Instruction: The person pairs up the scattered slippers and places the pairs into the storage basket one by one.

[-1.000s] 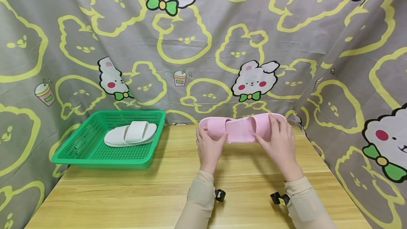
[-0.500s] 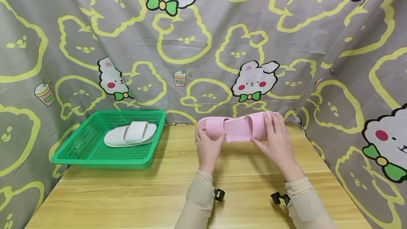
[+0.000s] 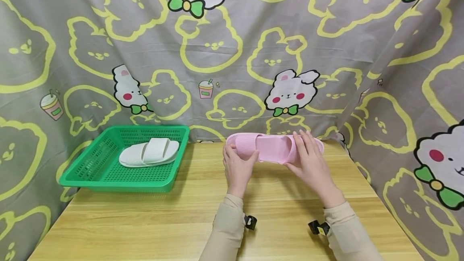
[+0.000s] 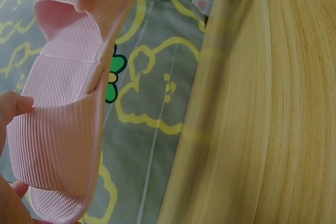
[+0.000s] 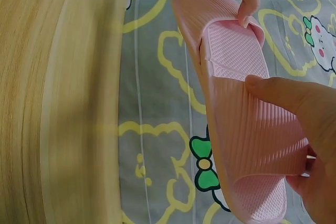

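A pair of pink ribbed-strap slippers (image 3: pixel 273 148), overlapping end to end, is held above the far part of the table. My left hand (image 3: pixel 239 170) grips the left strap, its thumb at the strap's inner edge. Over the right strap lies my right hand (image 3: pixel 313 168), thumb at the strap's near inner edge and fingers over its top. In the left wrist view, the left thumb (image 4: pixel 18 103) presses the ribbed strap (image 4: pixel 55 145). The right wrist view has the right thumb (image 5: pixel 268 88) on the other strap (image 5: pixel 254 124). Some fingertips are hidden behind the slippers.
A green perforated basket (image 3: pixel 119 187) stands at the table's left, with a pair of white slippers (image 3: pixel 154 152) nested inside it. A patterned grey curtain (image 3: pixel 232 55) hangs behind and at both sides of the wooden table (image 3: pixel 163 224).
My right hand has moved left along the pink slippers, and the right strap now shows more turned and narrower. My left hand stays nearly in place.
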Action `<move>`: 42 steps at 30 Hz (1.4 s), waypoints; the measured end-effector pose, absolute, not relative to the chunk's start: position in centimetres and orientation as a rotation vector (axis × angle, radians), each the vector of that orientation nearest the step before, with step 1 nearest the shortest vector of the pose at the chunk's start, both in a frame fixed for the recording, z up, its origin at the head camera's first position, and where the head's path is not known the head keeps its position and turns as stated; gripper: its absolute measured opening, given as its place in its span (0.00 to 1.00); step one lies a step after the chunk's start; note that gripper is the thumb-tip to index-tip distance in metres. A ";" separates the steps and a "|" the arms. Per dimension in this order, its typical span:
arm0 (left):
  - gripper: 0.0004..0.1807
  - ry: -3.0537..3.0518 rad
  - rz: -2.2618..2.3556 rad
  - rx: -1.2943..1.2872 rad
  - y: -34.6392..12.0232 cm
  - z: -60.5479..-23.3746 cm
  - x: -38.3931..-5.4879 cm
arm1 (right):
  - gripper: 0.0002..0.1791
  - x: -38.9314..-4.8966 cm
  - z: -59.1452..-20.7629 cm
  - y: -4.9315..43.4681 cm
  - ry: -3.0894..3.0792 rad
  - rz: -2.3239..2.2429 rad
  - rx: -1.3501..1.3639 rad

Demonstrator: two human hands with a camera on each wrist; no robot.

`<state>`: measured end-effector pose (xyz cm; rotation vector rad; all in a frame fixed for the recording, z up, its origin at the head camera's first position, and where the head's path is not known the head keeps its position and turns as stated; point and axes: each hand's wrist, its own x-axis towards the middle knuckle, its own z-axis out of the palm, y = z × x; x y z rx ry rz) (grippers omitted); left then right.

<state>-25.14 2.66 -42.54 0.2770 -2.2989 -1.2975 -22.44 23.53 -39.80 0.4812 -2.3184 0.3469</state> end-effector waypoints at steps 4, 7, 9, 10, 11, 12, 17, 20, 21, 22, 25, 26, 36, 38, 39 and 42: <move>0.41 -2.308 -1.299 0.284 2.6 -42.5 -25.1 | 0.58 -22.4 -39.8 23.6 -2.323 0.339 0.510; 0.41 -2.312 -1.305 0.293 2.6 -42.6 -25.1 | 0.59 -22.5 -39.8 23.7 -2.321 0.325 0.531; 0.41 -2.314 -1.305 0.292 2.6 -42.6 -25.1 | 0.60 -22.5 -39.8 23.8 -2.321 0.312 0.541; 0.41 -2.316 -1.305 0.291 2.6 -42.6 -25.1 | 0.60 -22.6 -39.9 23.8 -2.318 0.308 0.545; 0.41 -2.317 -1.301 0.290 2.7 -42.6 -25.1 | 0.60 -22.6 -39.9 23.8 -2.319 0.302 0.548; 0.41 -2.319 -1.297 0.288 2.7 -42.6 -25.1 | 0.60 -22.5 -39.9 23.8 -2.321 0.294 0.548; 0.40 -2.325 -1.287 0.276 2.8 -42.7 -25.1 | 0.61 -22.4 -40.0 24.0 -2.372 0.260 0.524; 0.40 -2.329 -1.287 0.276 2.8 -42.7 -25.1 | 0.62 -22.4 -40.0 24.1 -2.394 0.247 0.515; 0.40 -2.329 -1.286 0.276 2.8 -42.7 -25.1 | 0.63 -22.4 -40.0 24.1 -2.399 0.245 0.514; 0.40 -2.331 -1.283 0.277 2.8 -42.7 -25.1 | 0.63 -22.5 -40.0 24.1 -2.402 0.243 0.514; 0.40 -2.332 -1.273 0.279 2.9 -42.7 -25.1 | 0.63 -22.5 -40.0 24.0 -2.400 0.232 0.521; 0.40 -2.334 -1.268 0.278 2.9 -42.7 -25.1 | 0.63 -22.5 -40.0 24.0 -2.398 0.226 0.524; 0.41 -2.358 -1.243 0.266 3.1 -42.6 -24.9 | 0.63 -22.4 -40.1 23.7 -2.403 0.207 0.527; 0.41 -2.358 -1.241 0.257 3.2 -42.6 -24.9 | 0.62 -22.4 -40.1 23.6 -2.407 0.209 0.530; 0.41 -2.358 -1.239 0.252 3.2 -42.6 -24.9 | 0.62 -22.4 -40.1 23.5 -2.410 0.212 0.531; 0.41 -2.360 -1.226 0.241 3.3 -42.7 -24.8 | 0.62 -22.3 -40.1 23.4 -2.413 0.212 0.535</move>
